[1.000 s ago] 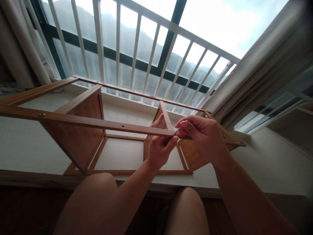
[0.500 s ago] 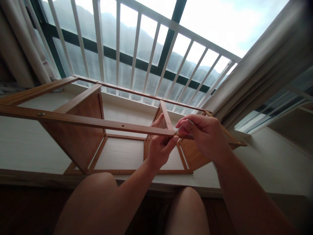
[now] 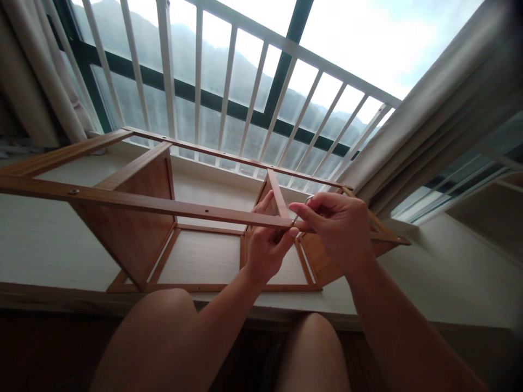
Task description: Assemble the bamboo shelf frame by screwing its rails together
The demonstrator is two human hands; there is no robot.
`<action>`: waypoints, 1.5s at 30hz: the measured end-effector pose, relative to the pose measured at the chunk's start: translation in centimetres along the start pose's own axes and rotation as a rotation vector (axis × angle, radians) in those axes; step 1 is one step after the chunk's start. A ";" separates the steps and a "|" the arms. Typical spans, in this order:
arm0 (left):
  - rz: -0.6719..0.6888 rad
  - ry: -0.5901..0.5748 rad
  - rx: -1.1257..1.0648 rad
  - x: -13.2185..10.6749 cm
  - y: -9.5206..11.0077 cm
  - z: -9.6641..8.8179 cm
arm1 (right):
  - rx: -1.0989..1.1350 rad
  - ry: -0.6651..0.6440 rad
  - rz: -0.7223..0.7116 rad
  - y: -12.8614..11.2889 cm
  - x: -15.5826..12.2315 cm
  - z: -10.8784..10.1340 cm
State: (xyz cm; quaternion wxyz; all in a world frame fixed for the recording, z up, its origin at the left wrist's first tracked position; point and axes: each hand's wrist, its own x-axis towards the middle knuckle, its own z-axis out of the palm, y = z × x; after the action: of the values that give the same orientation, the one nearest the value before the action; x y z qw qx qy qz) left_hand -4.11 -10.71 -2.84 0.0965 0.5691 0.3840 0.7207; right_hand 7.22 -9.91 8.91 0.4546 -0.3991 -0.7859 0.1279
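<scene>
A wooden shelf frame [image 3: 134, 201] lies on its side on a pale window ledge [image 3: 49, 239]. My left hand [image 3: 267, 245] grips the frame's near rail from below, where an upright panel meets it, thumb and fingers closed on the wood. My right hand [image 3: 335, 223] is closed in a pinch on a small metal tool, apparently a hex key [image 3: 300, 213], whose tip sits at the joint on that rail. Most of the tool is hidden in my fingers.
White window bars [image 3: 229, 98] rise behind the frame. Curtains hang at the left [image 3: 28, 81] and right [image 3: 441, 109]. My bare knees [image 3: 163, 326] are below the ledge's front edge. A screw head [image 3: 73, 191] shows on the near rail at left.
My right hand has turned and shifted slightly left at the joint, so less of the metal tool shows. The left hand and the frame have stayed in place.
</scene>
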 end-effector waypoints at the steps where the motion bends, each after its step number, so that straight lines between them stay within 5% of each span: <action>1: -0.004 -0.001 0.004 0.0 0.0 0.0 | 0.000 0.021 0.002 0.0 -0.1 0.2; 10: 0.018 0.009 -0.003 0.1 0.1 0.1 | 0.091 0.040 0.019 -0.3 -0.3 -0.2; 18: 0.022 0.007 0.004 -0.1 -0.1 0.1 | 0.261 -0.250 0.076 -0.2 -0.1 -1.1; 33: 0.025 0.019 0.012 -0.1 0.0 0.1 | 0.164 -0.307 0.050 -0.2 0.5 -1.7; 45: 0.012 0.010 -0.023 0.0 0.0 0.1 | 0.000 -0.029 0.001 -0.1 0.0 -0.2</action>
State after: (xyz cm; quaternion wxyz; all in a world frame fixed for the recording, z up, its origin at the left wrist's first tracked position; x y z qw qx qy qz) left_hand -4.00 -10.68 -2.80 0.0969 0.5665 0.3728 0.7285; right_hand 7.30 -9.97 9.05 0.4431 -0.3977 -0.7921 0.1341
